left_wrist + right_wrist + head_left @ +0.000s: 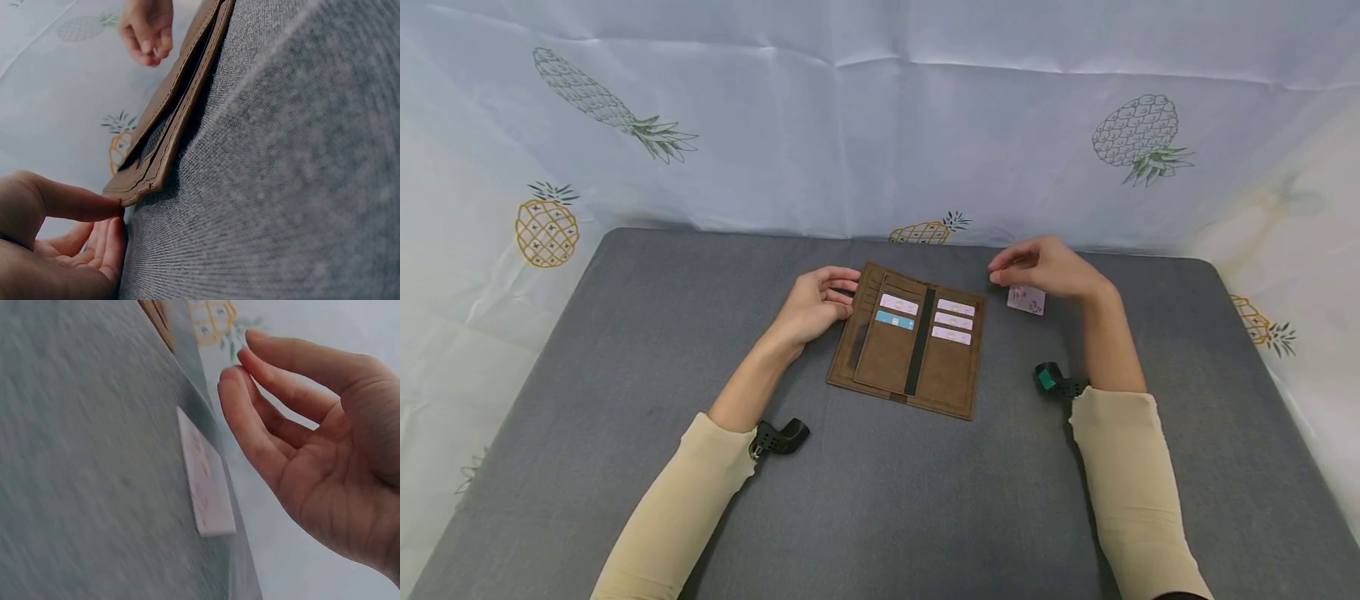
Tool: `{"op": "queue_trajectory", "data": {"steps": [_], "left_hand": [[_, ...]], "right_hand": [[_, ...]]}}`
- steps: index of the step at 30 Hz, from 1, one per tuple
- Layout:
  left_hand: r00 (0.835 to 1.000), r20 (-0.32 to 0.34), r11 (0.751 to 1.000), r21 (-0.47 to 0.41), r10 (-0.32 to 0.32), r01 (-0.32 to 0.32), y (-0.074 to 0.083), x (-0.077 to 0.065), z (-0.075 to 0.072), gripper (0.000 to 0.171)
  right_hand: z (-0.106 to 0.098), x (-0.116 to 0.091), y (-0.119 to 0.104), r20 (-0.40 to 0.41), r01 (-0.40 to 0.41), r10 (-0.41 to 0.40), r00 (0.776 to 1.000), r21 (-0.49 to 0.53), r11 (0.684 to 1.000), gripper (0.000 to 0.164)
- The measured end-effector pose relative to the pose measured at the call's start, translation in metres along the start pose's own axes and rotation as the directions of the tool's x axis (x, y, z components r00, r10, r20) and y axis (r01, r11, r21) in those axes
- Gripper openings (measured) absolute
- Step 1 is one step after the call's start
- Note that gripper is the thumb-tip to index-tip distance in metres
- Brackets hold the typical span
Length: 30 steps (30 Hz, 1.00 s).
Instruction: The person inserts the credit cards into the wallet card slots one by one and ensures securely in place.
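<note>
A brown wallet (886, 360) lies spread on the table, a dark strip along its middle. Three pink cards (953, 322) show in its right-hand slots. On the left side, a pink card (898, 305) sits above a blue card (894, 321). My left hand (808, 307) pinches the wallet's left edge between thumb and fingers, as the left wrist view shows at the wallet's corner (134, 195). Over the table to the right, my right hand (1054, 268) holds nothing, its fingers loosely bent. Just below it is a loose pink patterned card (209, 487) flat on the tabletop.
Grey cloth covers the table (940, 508), whose far edge lies just behind the wallet and the loose card. A pale curtain (880, 142) printed with pineapples hangs behind and along both sides. Each wrist carries a black camera mount (781, 436).
</note>
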<state>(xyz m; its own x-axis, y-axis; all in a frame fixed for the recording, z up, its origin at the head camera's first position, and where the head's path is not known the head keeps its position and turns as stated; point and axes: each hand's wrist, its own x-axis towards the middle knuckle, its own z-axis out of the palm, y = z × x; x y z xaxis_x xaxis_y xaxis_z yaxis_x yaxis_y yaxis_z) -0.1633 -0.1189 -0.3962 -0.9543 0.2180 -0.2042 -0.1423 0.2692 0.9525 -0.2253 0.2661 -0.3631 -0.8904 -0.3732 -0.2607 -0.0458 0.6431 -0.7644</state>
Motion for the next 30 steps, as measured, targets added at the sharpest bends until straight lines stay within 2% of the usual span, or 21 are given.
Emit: {"op": "queue_trajectory", "data": {"steps": [8, 15, 22, 30], "left_hand": [[1.000, 0.000, 1.000, 0.001, 0.000, 0.000, 0.000, 0.000, 0.000, 0.055], [1.000, 0.001, 1.000, 0.004, 0.003, -0.003, 0.000, 0.000, 0.000, 0.055], [1.000, 0.000, 1.000, 0.013, 0.000, 0.000, 0.000, 0.000, 0.000, 0.054], [1.000, -0.001, 1.000, 0.012, -0.005, 0.005, -0.001, 0.001, 0.000, 0.055]], "right_hand": [[-0.022, -0.010, 0.024, -0.076, -0.087, 0.082, 0.994, -0.061, 0.994, 0.045], [-0.029, -0.014, 0.034, -0.110, -0.168, 0.153, 0.982, -0.140, 0.976, 0.061], [-0.030, -0.015, 0.035, -0.090, -0.171, 0.156, 0.984, -0.187, 0.967, 0.070], [-0.027, -0.013, 0.039, -0.090, -0.128, 0.110, 0.990, -0.220, 0.967, 0.062]]}}
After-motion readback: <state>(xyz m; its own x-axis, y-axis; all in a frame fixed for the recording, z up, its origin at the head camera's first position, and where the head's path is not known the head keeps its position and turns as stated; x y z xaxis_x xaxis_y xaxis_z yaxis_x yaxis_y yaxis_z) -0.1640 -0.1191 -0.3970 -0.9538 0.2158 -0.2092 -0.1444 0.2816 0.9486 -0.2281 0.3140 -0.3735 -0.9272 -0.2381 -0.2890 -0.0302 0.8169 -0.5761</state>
